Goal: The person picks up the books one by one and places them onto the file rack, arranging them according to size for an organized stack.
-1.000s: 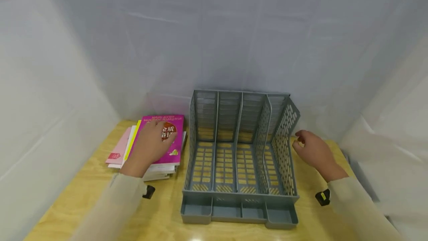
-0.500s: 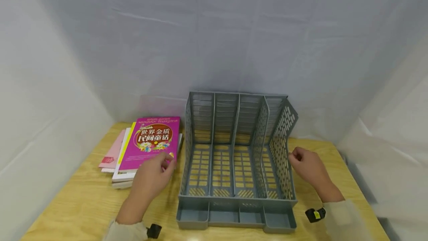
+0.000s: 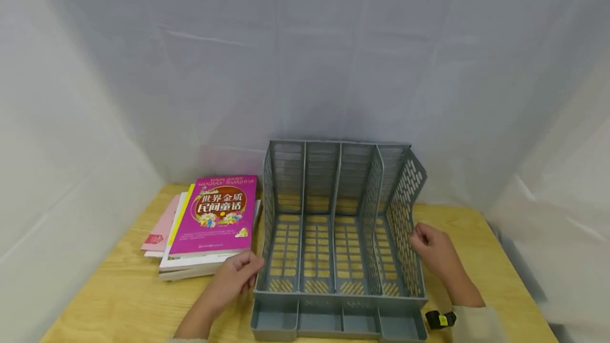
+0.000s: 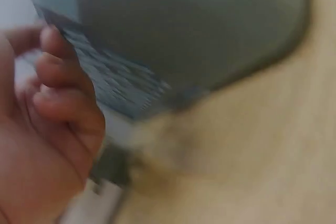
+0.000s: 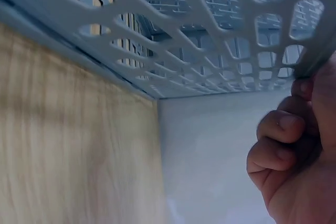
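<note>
A grey plastic file rack (image 3: 324, 181) with upright dividers and a row of small front trays stands on the wooden table in the head view. My left hand (image 3: 233, 277) is at its left side wall, fingers curled, with thumb and index finger pinching the wall's edge. In the left wrist view those fingers (image 4: 71, 100) meet the rack's corner. On the other side, my right hand (image 3: 436, 255) pinches the edge of the perforated right wall (image 5: 210, 40). Its remaining fingers (image 5: 273, 150) curl in beneath; the right thumb is mostly hidden.
Left of the rack lies a stack of books, topped by a magenta book (image 3: 216, 232), with a pink one (image 3: 162, 226) sticking out at the left. White sheeting (image 3: 305, 57) encloses the table (image 3: 105, 290) at the back and sides.
My left hand has come off the magenta book, down and right to the rack's left wall. My right hand has moved lower and in to the right wall. The head view has shifted slightly.
</note>
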`<state>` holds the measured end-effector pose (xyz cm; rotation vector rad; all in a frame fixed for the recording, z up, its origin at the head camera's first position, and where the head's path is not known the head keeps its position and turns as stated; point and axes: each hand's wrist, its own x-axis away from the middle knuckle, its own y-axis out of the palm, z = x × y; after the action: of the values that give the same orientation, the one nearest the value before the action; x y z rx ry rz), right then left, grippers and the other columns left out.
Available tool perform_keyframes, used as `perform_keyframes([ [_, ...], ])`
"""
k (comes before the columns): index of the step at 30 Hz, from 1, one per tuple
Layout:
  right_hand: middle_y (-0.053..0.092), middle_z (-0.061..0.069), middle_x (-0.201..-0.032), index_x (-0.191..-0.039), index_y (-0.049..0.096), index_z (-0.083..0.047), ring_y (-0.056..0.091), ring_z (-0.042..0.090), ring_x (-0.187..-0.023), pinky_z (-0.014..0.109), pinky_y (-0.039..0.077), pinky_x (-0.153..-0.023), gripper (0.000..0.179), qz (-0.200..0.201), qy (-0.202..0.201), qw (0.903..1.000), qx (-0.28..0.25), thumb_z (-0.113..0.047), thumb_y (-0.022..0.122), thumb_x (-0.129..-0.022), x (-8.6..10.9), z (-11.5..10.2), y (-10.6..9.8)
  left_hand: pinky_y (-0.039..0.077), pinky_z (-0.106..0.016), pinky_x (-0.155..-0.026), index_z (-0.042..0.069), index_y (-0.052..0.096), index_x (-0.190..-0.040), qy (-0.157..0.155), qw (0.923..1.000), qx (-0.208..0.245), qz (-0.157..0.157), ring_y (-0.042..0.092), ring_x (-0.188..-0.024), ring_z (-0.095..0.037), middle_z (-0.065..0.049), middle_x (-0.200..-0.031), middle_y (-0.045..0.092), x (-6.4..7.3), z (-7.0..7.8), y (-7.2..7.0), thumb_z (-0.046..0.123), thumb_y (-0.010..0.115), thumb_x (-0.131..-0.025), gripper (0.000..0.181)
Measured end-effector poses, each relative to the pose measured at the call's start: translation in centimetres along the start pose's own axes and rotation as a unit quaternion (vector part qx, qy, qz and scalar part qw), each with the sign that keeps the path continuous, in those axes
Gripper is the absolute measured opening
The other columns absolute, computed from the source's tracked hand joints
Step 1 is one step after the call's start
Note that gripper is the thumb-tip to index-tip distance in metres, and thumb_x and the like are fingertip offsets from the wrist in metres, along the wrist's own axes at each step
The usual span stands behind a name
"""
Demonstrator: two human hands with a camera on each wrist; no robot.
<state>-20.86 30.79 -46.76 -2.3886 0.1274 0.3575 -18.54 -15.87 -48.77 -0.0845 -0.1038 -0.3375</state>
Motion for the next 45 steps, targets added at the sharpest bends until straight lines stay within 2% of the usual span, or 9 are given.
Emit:
perform_keyframes([
  [3,0.029,-0.005,-0.063,-0.073,0.037,-0.012,0.027,0.006,-0.053,0.027,0.030,-0.051,0.035,-0.001,0.008,0.9999,-0.012,-0.008,0.055,-0.102,0.2,-0.4,0.4,0.034,-0.020,-0.051,0.007,0.054,-0.081,0.007,0.9952,0.053,-0.082,0.041,-0.052,-0.004,0.008,-0.066,0.052,0.0,-1.5,-0.8,0.025,0.050,-0.110,0.035],
  [6,0.029,-0.005,-0.063,-0.073,0.037,-0.011,0.027,0.006,-0.053,0.027,0.030,-0.050,0.035,-0.007,0.019,0.9995,-0.026,-0.008,0.054,-0.103,0.4,-0.7,0.8,0.027,-0.020,-0.051,0.020,0.053,-0.080,0.010,0.9809,0.118,-0.154,0.037,-0.054,-0.001,0.012,-0.065,0.049,-0.2,-3.0,-1.7,0.024,0.042,-0.113,0.035],
  [9,0.030,-0.005,-0.062,-0.072,0.037,-0.011,0.028,0.007,-0.052,0.026,0.031,-0.050,0.034,-0.012,0.040,0.9986,-0.034,-0.008,0.054,-0.102,0.6,-0.7,1.1,0.020,-0.023,-0.050,0.022,0.053,-0.081,0.020,0.9697,0.150,-0.192,0.034,-0.054,-0.001,0.014,-0.064,0.044,-0.2,-4.0,-2.4,0.023,0.039,-0.114,0.035],
  [14,0.033,-0.005,-0.061,-0.071,0.038,-0.012,0.029,0.008,-0.052,0.025,0.029,-0.049,0.033,-0.033,0.088,0.9949,-0.034,-0.009,0.053,-0.100,0.9,-0.7,1.2,0.015,-0.028,-0.049,0.023,0.052,-0.082,0.026,0.9657,0.161,-0.202,0.029,-0.054,-0.002,0.014,-0.064,0.039,0.0,-4.6,-2.9,0.024,0.041,-0.113,0.033],
  [23,0.036,-0.003,-0.062,-0.072,0.040,-0.013,0.034,0.013,-0.054,0.027,0.032,-0.052,0.032,-0.079,0.152,0.9850,-0.020,-0.016,0.051,-0.102,1.1,-1.1,0.9,0.022,-0.023,-0.051,0.022,0.053,-0.084,-0.004,0.9682,0.163,-0.189,0.034,-0.055,-0.001,0.015,-0.063,0.040,0.0,-4.9,-2.2,0.026,0.041,-0.113,0.032],
  [32,0.036,-0.002,-0.062,-0.073,0.040,-0.013,0.034,0.012,-0.054,0.027,0.033,-0.051,0.035,-0.096,0.143,0.9846,-0.029,-0.020,0.049,-0.106,0.2,-0.9,0.9,0.024,-0.022,-0.052,0.022,0.054,-0.086,-0.003,0.9697,0.160,-0.184,0.033,-0.054,-0.002,0.014,-0.063,0.039,0.5,-4.6,-2.0,0.025,0.039,-0.114,0.031],
  [36,0.037,-0.002,-0.063,-0.073,0.040,-0.013,0.035,0.013,-0.054,0.027,0.034,-0.052,0.035,-0.097,0.133,0.9861,-0.017,-0.021,0.049,-0.106,-0.6,-0.6,0.4,0.022,-0.023,-0.051,0.021,0.051,-0.085,0.006,0.9712,0.159,-0.177,0.033,-0.054,-0.001,0.014,-0.063,0.038,0.2,-4.1,-1.5,0.024,0.040,-0.113,0.030],
  [40,0.037,-0.002,-0.063,-0.073,0.041,-0.012,0.035,0.013,-0.055,0.027,0.033,-0.054,0.035,-0.086,0.128,0.9879,-0.008,-0.020,0.049,-0.107,-0.5,-0.4,-0.1,0.021,-0.023,-0.050,0.021,0.051,-0.084,0.009,0.9715,0.159,-0.176,0.033,-0.054,-0.001,0.014,-0.064,0.038,-0.4,-4.1,-1.3,0.025,0.041,-0.113,0.031],
  [45,0.038,-0.002,-0.063,-0.073,0.041,-0.011,0.035,0.012,-0.055,0.027,0.034,-0.054,0.034,-0.078,0.121,0.9893,-0.023,-0.016,0.049,-0.106,-0.5,-0.3,0.3,0.027,-0.020,-0.052,0.021,0.052,-0.084,-0.003,0.9712,0.152,-0.183,0.035,-0.054,-0.001,0.014,-0.064,0.039,-0.4,-4.2,-1.9,0.025,0.041,-0.112,0.030],
])
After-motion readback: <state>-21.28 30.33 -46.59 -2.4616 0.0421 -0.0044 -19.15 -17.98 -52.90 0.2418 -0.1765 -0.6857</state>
